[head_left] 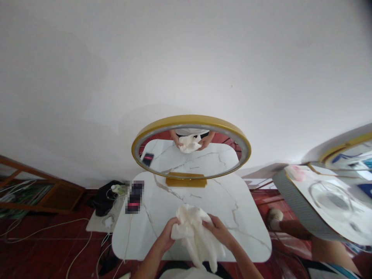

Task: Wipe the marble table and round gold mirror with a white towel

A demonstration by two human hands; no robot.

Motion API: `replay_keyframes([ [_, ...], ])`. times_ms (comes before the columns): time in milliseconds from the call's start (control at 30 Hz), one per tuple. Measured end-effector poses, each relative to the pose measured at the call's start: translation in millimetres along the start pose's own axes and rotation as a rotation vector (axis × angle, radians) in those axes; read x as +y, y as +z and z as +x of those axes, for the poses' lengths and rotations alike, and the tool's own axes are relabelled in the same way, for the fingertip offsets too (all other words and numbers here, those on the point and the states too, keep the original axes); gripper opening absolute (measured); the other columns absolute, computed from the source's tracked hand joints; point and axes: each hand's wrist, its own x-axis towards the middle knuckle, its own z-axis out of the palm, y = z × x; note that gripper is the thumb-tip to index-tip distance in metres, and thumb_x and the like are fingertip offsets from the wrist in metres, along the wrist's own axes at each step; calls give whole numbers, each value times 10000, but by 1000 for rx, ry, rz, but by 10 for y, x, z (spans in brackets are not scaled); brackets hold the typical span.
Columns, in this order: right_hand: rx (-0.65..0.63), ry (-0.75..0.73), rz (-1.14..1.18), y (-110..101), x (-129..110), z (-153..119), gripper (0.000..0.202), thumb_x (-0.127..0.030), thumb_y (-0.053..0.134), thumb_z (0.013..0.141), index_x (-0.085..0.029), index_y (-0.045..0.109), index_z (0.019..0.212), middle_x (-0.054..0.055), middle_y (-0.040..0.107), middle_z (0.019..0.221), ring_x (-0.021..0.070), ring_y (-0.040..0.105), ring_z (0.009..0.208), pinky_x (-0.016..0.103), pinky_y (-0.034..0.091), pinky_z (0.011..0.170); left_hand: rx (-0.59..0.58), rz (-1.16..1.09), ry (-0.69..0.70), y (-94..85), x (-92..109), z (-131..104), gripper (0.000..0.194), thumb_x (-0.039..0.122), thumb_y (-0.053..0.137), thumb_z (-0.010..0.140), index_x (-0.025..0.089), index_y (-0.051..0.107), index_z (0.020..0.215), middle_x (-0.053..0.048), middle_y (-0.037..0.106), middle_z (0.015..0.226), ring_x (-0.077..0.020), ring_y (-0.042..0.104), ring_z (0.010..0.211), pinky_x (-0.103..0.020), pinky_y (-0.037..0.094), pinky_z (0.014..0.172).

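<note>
A bunched white cloth (193,232) hangs between my two hands, above the front part of a white marble-patterned table (241,209). My left hand (169,233) grips its left edge, with the fingers closed on the fabric. On the other side, my right hand (217,229) holds the upper right of the cloth, its fingers partly hidden by the folds. The lower part of the cloth droops toward the table's front edge. Behind it stands an oval mirror with a gold frame (190,119), which reflects the cloth and both hands.
A phone (135,197), blurred out, lies at the table's left with a cable. Left of the table are a black bag (106,197), cords and a wooden cabinet (62,195). At right, another person's leg (331,252) shows beside a second table (305,186) with a mirror.
</note>
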Motion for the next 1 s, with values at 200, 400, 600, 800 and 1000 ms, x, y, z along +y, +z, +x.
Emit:
replay_keyframes([
  [200, 115, 133, 182, -183, 59, 82, 541, -604, 548, 716, -175, 639, 1033, 60, 680, 932, 249, 621, 876, 385, 481, 801, 23, 297, 112, -164, 181, -24, 458, 52, 579, 502, 207, 685, 920, -22, 691, 822, -243, 625, 790, -320, 450, 740],
  [400, 133, 135, 226, -221, 106, 232, 508, -605, 547, 682, -173, 641, 932, 65, 676, 852, 223, 622, 756, 349, 489, 706, 32, 433, 248, -161, 383, 21, 264, 35, 632, 527, 180, 692, 739, -32, 671, 750, -221, 585, 746, -312, 446, 764],
  [600, 168, -40, 180, -302, 0, 353, 474, -621, 532, 681, -175, 616, 818, 29, 629, 730, 191, 575, 696, 319, 457, 673, 119, 514, 486, 86, 649, -118, 338, 105, 693, 582, 218, 695, 901, -60, 662, 962, -243, 560, 951, -315, 390, 919],
  [800, 267, -267, 61, -459, -153, 181, 296, -467, 569, 700, -215, 602, 851, 68, 628, 934, 255, 549, 938, 380, 408, 856, 31, 842, 680, 385, 892, -419, 268, 84, 626, 609, 254, 702, 801, -60, 641, 901, -281, 535, 1002, -410, 308, 1006],
  [1000, 136, -656, -686, -245, -258, -203, 319, -189, 451, 791, -265, 586, 1070, 47, 604, 1045, 204, 527, 1021, 411, 336, 959, 344, 1071, 831, 108, 667, -203, 235, 122, 524, 692, 265, 681, 792, -45, 606, 1079, -267, 477, 1117, -458, 295, 1028],
])
